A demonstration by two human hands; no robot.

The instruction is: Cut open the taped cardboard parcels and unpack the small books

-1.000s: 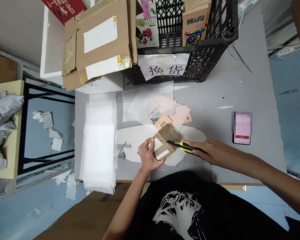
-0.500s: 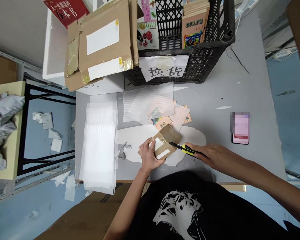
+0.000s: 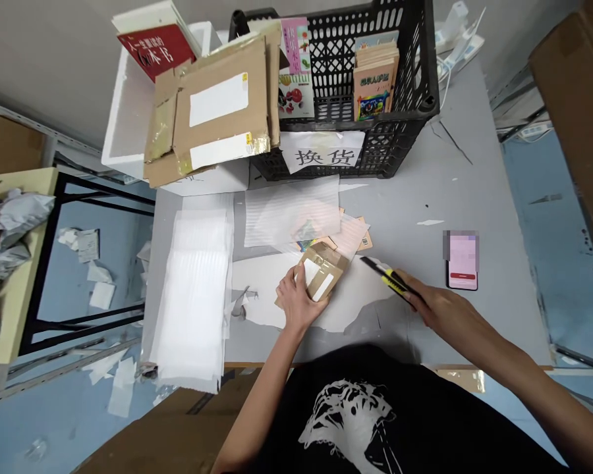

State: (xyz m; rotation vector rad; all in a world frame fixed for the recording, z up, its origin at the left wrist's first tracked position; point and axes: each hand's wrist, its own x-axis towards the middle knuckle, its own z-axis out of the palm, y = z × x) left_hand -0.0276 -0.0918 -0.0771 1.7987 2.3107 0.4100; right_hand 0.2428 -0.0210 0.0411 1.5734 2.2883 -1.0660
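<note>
My left hand (image 3: pixel 296 297) grips a small brown cardboard package (image 3: pixel 323 270) with white labels and tape, pressing it against a white paper sheet (image 3: pixel 296 296). My right hand (image 3: pixel 437 309) holds a yellow-and-black utility knife (image 3: pixel 391 278) by its handle. The knife's blade points up and left, and its tip stands a little apart from the package. Just beyond the package, loose printed cards (image 3: pixel 348 237) lie partly under a translucent foam sheet (image 3: pixel 291 214).
A black plastic crate (image 3: pixel 405 112) of books stands at the back, with a flattened cardboard mailer (image 3: pixel 217 105) on a white foam box to its left. A foam sheet stack (image 3: pixel 192 296) lies left, and a phone (image 3: pixel 462 263) lies right on the grey table (image 3: pixel 425 197).
My right hand has drawn the knife to the right, away from the package, and the knife now tilts more steeply. My left hand keeps its hold. The whole view has shifted slightly.
</note>
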